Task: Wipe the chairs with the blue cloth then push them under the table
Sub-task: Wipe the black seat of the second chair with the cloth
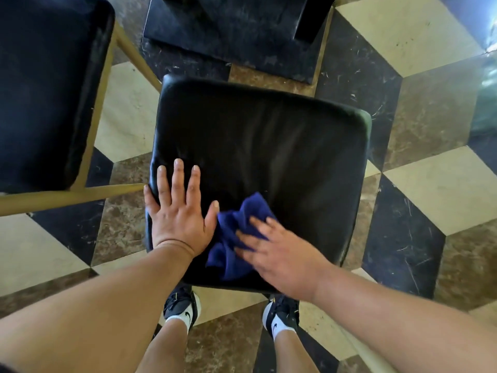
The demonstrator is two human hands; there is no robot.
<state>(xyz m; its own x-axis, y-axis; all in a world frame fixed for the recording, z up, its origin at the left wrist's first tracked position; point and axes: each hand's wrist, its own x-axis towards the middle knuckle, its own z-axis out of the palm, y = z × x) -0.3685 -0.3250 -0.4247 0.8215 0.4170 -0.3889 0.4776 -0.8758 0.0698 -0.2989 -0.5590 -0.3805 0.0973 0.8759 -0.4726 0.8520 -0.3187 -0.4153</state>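
Note:
A chair with a black padded seat (282, 146) stands right below me. My left hand (178, 211) lies flat on the seat's near left corner, fingers spread, holding nothing. My right hand (279, 254) presses the crumpled blue cloth (236, 230) against the near part of the seat; the hand is blurred. The two hands are almost touching, with the cloth between them. A second chair (45, 84) with a dark seat and gold legs stands at the left, and one of its legs reaches to the first seat's edge.
The black square table base (231, 41) sits on the floor just beyond the chair's far edge. The floor (419, 189) is patterned tile in cream, brown and black. My two feet in dark shoes (185, 308) stand under the seat's near edge.

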